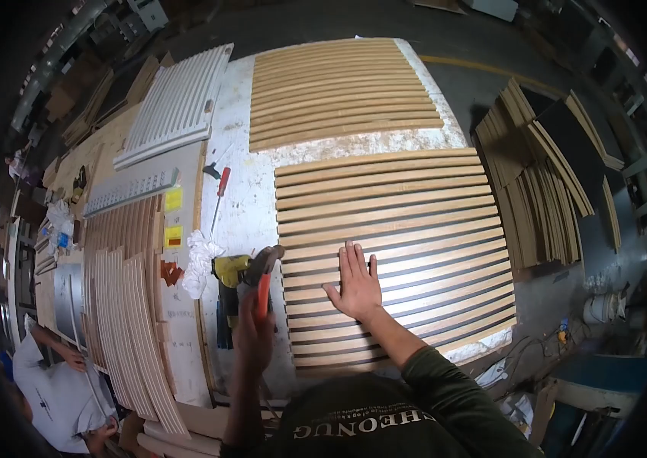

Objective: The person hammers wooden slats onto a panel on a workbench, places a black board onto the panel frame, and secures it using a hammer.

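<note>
My left hand (pixel 252 336) is closed around the red handle of a hammer (pixel 264 267), whose dark head reaches the left edge of a slatted wood panel (pixel 415 221). My right hand (pixel 357 286) lies flat on that panel, palm down with fingers stretched out, holding nothing. Light wooden slats alternate with dark gaps across the panel. Just left of the hammer is a yellow and black power drill (pixel 230 269), partly hidden. A second slatted panel (pixel 338 91) lies beyond the first on the same white worktable (pixel 239 153).
A red-handled screwdriver (pixel 222 187) and crumpled white plastic (pixel 200 263) lie at the left. White slatted panels (pixel 174 99) and long wooden strips (pixel 129 328) are farther left. Dark-faced boards (pixel 541 191) lean at the right. A person in a white shirt (pixel 56 397) works at lower left.
</note>
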### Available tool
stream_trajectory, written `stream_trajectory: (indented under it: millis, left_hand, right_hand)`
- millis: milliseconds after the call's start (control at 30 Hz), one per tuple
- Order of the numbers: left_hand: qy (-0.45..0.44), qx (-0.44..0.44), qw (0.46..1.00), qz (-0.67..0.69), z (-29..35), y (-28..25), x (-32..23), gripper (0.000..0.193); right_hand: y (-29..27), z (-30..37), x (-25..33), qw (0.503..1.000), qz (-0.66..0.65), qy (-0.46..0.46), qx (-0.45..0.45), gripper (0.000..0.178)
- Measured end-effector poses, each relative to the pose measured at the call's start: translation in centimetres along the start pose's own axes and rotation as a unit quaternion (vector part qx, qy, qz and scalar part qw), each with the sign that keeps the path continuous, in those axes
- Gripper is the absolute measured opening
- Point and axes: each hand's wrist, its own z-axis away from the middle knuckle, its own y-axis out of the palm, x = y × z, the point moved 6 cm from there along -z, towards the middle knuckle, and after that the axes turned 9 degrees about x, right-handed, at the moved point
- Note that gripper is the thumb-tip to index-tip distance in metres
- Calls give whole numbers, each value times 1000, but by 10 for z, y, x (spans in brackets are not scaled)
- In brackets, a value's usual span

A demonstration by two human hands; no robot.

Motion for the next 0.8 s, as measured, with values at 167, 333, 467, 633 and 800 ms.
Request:
stream_trajectory:
  millis: [167,333,467,633,800]
  left_hand:
    - [3,-44,998,-49,50,31,74,20]
    - [10,-68,998,13,52,29,77,21]
    - [-52,-46,996,58,37,31,82,20]
    - [-138,-2,985,-107,24,31,87,25]
    - [-89,-47,995,7,15,16,51,22]
  right_hand:
    - [-23,-15,-3,985,-159,-14,-61,64]
    - [-52,-67,-28,988,-67,5,-141,65]
    - [-32,-101,-36,998,-4,10,-59,70]
    - [-25,-105,-34,999,16,8,-27,70]
    - [-27,-104,-37,999,16,14,-26,69]
